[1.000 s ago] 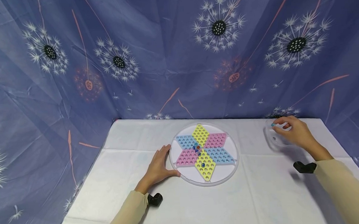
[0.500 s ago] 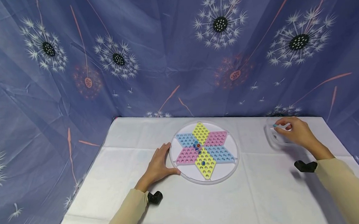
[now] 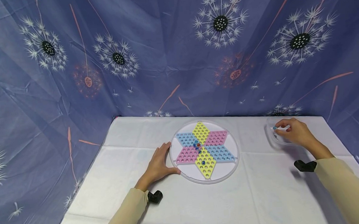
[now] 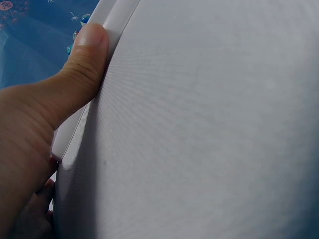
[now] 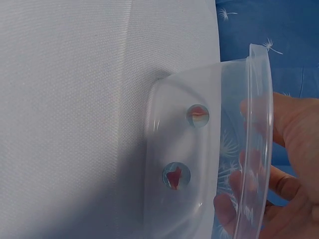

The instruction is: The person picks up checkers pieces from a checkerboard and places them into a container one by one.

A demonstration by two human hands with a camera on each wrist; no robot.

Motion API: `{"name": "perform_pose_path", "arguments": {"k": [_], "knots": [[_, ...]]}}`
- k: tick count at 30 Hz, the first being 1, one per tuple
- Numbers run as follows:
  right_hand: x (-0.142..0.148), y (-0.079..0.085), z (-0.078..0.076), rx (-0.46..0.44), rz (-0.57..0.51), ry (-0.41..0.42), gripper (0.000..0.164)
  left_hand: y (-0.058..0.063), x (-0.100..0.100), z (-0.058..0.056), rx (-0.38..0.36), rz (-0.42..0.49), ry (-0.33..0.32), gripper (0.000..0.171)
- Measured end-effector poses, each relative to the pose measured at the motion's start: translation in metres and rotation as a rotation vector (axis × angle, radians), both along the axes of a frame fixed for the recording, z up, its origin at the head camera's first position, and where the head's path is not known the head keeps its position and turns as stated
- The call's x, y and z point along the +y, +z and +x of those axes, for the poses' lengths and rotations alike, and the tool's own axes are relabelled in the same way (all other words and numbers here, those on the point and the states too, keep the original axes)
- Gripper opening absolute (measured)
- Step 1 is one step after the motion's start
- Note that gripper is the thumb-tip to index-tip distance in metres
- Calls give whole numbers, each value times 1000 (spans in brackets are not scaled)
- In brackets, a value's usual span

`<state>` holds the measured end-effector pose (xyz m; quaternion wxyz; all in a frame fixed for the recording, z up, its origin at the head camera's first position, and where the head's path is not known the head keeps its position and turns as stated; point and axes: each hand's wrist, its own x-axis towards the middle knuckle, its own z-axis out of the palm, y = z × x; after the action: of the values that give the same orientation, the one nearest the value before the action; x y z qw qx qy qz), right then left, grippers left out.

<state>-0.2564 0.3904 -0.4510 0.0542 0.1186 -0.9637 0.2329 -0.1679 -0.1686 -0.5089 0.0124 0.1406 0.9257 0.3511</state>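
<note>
A round white Chinese checkers board [image 3: 180, 132] with a pink, blue and yellow star lies mid-table in the head view. My left hand [image 3: 156, 167] steadies its left edge, fingers extended along the side; in the left wrist view the thumb [image 4: 82, 64] lies on the rim. Farther right, my right hand [image 3: 296, 133] pinches a blue marble [image 3: 274, 128] between thumb and finger over a clear plastic container [image 3: 269, 139]. Through the container wall the right wrist view shows that hand's fingers, plus two clear marbles with reddish swirls, one higher [image 5: 198, 116] and one lower [image 5: 176, 176].
Several marbles [image 3: 197, 146] cluster near the star's centre, and a single blue marble [image 3: 203, 163] sits in the lower yellow point. A white cloth [image 3: 227, 204] covers the table. Behind it hangs a blue dandelion-print curtain [image 3: 170, 51].
The right hand keeps its place over the container while the pinched marble has shifted slightly down between the fingertips. My left hand stays on the board's edge; the head view has tilted a little.
</note>
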Motion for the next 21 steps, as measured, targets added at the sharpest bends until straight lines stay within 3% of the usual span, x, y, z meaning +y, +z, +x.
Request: {"name": "perform_pose_path", "arguments": {"k": [21], "knots": [[-1,0,3,-4,-12,-22,38,0,-1,0,-11,1,10,129]]}}
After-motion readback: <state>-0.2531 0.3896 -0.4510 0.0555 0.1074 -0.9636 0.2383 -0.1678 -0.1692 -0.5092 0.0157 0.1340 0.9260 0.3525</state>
